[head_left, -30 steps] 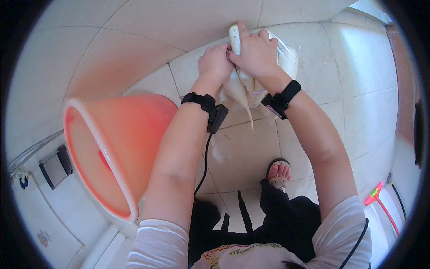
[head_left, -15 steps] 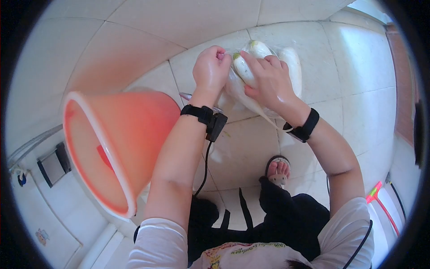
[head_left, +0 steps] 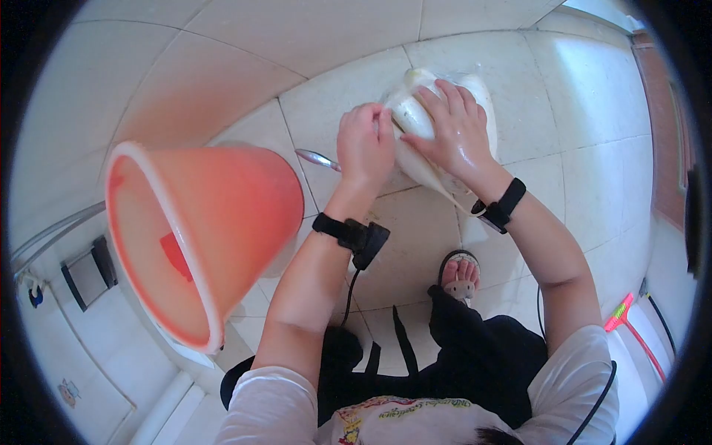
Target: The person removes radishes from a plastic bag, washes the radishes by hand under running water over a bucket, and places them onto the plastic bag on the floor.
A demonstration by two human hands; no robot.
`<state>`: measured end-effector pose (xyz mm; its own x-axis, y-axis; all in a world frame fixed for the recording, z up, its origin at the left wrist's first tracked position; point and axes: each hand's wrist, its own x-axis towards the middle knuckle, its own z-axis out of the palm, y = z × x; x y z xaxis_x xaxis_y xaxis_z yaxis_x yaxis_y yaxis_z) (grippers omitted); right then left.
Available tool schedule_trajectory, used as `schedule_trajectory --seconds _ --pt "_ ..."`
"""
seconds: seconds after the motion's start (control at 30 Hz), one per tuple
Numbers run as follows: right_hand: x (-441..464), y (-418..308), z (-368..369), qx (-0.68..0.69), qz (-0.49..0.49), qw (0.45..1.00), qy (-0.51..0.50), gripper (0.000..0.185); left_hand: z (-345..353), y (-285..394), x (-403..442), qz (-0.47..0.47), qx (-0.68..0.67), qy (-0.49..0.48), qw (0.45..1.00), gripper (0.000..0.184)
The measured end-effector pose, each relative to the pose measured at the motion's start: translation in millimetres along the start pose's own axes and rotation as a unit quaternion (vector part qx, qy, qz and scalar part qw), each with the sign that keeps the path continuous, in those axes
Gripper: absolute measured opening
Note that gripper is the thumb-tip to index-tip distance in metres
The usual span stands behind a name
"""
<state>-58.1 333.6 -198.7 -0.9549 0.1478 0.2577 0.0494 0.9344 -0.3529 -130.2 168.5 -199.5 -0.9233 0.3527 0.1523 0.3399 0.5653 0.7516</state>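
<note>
Several white radishes [head_left: 411, 119] lie on the tiled floor in a clear plastic bag [head_left: 471, 80]. One long thin root tip points down toward my right wrist. My right hand [head_left: 456, 133] rests on the radishes with its fingers spread. At the left edge of the bag is my left hand [head_left: 367, 144], its fingers bent and closed against the plastic; what they pinch is too small to make out. Just left of that hand, a shiny metal utensil [head_left: 317, 159] lies on the floor, partly hidden by it.
A large orange bucket [head_left: 237, 215] stands at the left, with something red inside. My sandalled foot [head_left: 460, 274] is below the bag. A pink and green squeegee [head_left: 619, 313] leans at the lower right. Tiled wall [head_left: 356, 33] runs behind the bag.
The radish that was upright in my right hand now lies with the others. My right hand has spread out over them. My left hand has shifted slightly right and down, uncovering more of the metal utensil.
</note>
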Motion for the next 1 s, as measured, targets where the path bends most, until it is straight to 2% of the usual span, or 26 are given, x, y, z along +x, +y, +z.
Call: schedule_trajectory --seconds 0.13,0.27,0.37,0.43,0.57,0.63,0.77,0.83,0.87,0.93,0.97,1.0 --pt "17.6 7.7 2.7 0.04 0.021 0.999 0.005 0.056 14.3 -5.2 -13.2 0.02 0.074 -0.014 0.997 0.022" --pt "33.7 22.6 0.0 0.05 0.022 0.998 -0.037 0.042 12.5 -1.8 -19.8 0.001 0.086 -0.033 0.996 0.026" --pt "31.3 41.3 -5.2 0.094 0.03 0.993 -0.067 0.038 20.0 -23.2 -29.8 -0.019 0.06 0.003 0.998 0.033" --pt "23.3 41.7 -19.1 0.091 0.051 0.991 -0.082 0.033 15.9 -29.0 -36.9 -0.129 0.022 -0.004 0.991 0.043" --pt "-3.4 50.2 -32.5 0.048 0.076 0.987 -0.13 0.019 11.6 -18.1 -60.1 -0.152 0.04 0.003 0.988 0.054" --pt "-12.3 46.2 -43.5 0.043 0.1 0.981 -0.161 0.017 15.7 -13.9 -68.7 -0.292 -0.037 -0.045 0.955 0.062" --pt "-8.0 37.3 -58.5 -0.01 0.159 0.959 -0.234 0.02 33.4 -13.0 -82.1 -0.37 -0.073 -0.004 0.926 0.062" --pt "-12.1 37.9 -56.9 -0.014 0.138 0.962 -0.236 0.02 41.0 -18.2 -88.2 -0.464 -0.159 -0.072 0.868 0.042" --pt "-13.1 38.4 -56.4 -0.015 0.118 0.965 -0.234 0.02 43.5 -20.9 -91.7 -0.464 -0.161 -0.071 0.868 0.042" --pt "-19.5 38.6 -60.4 -0.007 0.11 0.956 -0.271 0.023 47.5 -26.3 -99.4 -0.486 -0.213 -0.294 0.795 0.036" --pt "-24.3 36.4 -62.7 0.003 0.104 0.945 -0.309 0.03 50.9 -27.7 -104.3 -0.488 -0.214 -0.293 0.794 0.036" --pt "-26.4 30.4 -69.2 0.002 0.104 0.945 -0.311 0.03 57.6 -30.0 -110.6 -0.448 -0.235 -0.265 0.821 0.032"
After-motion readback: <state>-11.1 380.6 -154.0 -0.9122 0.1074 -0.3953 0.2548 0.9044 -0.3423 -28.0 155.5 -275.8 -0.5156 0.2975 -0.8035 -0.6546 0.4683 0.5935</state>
